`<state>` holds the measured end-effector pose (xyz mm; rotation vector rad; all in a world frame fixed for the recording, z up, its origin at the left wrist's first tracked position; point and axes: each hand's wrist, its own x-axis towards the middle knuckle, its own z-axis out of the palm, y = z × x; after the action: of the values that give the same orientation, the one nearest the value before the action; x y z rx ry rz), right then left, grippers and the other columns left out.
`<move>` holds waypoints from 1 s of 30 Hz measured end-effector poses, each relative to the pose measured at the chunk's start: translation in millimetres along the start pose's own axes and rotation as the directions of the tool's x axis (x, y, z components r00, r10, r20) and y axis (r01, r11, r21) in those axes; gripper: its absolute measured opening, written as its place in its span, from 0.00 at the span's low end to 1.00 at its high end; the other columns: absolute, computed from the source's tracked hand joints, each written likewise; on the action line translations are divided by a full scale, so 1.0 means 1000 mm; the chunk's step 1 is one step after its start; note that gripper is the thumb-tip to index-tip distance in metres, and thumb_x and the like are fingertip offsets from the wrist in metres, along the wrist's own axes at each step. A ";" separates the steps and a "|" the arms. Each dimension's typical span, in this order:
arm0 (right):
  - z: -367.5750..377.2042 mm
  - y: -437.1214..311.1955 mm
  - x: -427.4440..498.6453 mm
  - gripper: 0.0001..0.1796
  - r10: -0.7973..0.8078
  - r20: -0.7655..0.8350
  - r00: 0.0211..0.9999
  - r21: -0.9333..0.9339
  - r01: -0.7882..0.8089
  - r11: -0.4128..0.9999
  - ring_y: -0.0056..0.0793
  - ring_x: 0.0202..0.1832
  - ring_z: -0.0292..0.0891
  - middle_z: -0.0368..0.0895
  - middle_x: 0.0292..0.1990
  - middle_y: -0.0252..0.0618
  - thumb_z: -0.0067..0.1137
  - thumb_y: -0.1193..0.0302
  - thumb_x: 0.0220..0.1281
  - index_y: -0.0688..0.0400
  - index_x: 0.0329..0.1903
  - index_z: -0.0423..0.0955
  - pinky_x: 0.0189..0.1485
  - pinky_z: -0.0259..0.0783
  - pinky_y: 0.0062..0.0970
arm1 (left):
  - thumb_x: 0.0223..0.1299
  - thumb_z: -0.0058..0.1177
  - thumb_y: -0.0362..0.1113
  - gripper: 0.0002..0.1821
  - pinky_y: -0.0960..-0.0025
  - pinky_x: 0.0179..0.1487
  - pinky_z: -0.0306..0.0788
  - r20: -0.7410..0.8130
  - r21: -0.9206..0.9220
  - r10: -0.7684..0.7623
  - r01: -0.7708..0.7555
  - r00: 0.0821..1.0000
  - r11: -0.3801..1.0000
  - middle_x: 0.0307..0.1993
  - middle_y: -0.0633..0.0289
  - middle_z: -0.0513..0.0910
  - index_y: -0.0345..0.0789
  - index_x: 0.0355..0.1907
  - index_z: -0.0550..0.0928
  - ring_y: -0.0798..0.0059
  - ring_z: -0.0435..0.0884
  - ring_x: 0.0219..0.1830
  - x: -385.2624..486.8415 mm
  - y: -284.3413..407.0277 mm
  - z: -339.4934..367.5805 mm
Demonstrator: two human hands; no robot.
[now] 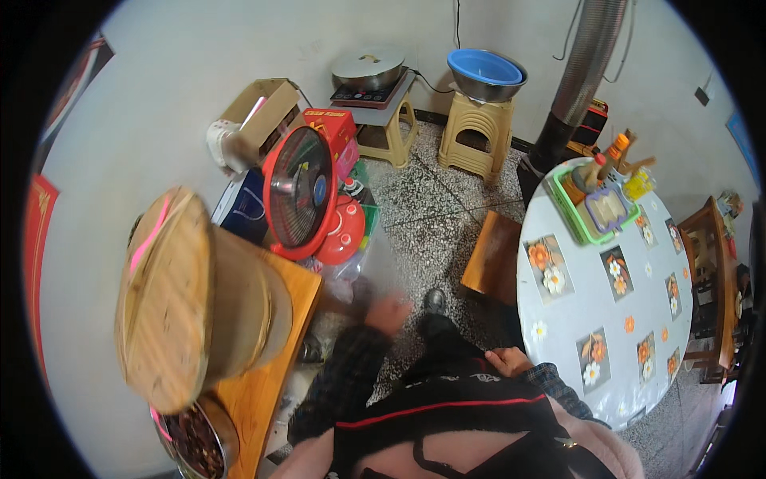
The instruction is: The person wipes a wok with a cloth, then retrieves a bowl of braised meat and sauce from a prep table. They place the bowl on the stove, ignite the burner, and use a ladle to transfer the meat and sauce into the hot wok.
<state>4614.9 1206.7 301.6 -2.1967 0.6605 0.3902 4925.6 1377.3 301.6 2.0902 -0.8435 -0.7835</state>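
Note:
My left hand (389,315), blurred, is over the floor between the wooden table and my legs. Whether it holds anything is unclear; a pale translucent smear, perhaps plastic, lies just beyond it. Close to my waist, my right hand (507,361) has its fingers curled beside the black apron (443,407) with a red stripe. I cannot tell if it grips the cloth. To the left, a large wooden tub (239,311) with a plank lid (167,293) stands on the wooden table (299,299). A metal pot (221,431) of dark food pieces sits in front of it.
A red electric fan (302,191) stands beyond the tub. Ahead, a lidded pan (368,70) rests on an induction cooker (365,97), and a blue basin (485,66) on stacked stools (477,135). A wooden stool (492,254) adjoins the round table (574,317) with a green basket (577,212).

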 end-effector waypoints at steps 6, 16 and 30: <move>-0.095 -0.025 0.143 0.24 -0.031 -0.182 0.983 0.124 0.054 0.991 0.57 0.38 0.74 0.78 0.31 0.56 0.40 0.53 0.68 0.61 0.33 0.75 0.42 0.69 0.46 | 0.53 0.58 0.43 0.21 0.60 0.55 0.68 -0.041 0.141 0.374 -0.365 0.927 0.920 0.50 0.46 0.75 0.33 0.47 0.75 0.55 0.74 0.54 0.197 0.050 -0.014; -0.228 -0.058 0.291 0.18 0.015 -0.259 0.966 0.205 0.040 0.978 0.56 0.34 0.74 0.76 0.28 0.57 0.43 0.61 0.68 0.62 0.32 0.75 0.36 0.68 0.45 | 0.48 0.63 0.43 0.19 0.56 0.65 0.58 -0.175 0.075 0.231 -0.221 0.957 0.972 0.64 0.26 0.54 0.32 0.35 0.73 0.43 0.50 0.70 0.504 0.074 -0.133; -0.397 -0.103 0.530 0.20 0.462 -0.104 0.881 0.363 -0.399 0.842 0.44 0.30 0.77 0.77 0.25 0.48 0.43 0.59 0.69 0.62 0.32 0.74 0.33 0.69 0.34 | 0.64 0.47 0.42 0.32 0.55 0.52 0.72 -0.245 -0.955 0.544 -0.102 0.802 -0.279 0.61 0.52 0.67 0.40 0.68 0.55 0.53 0.72 0.52 0.976 -0.108 -0.121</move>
<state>5130.6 783.7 366.3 -1.7612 1.2459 0.2730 5631.7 738.9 32.1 0.1280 -0.5093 -0.9264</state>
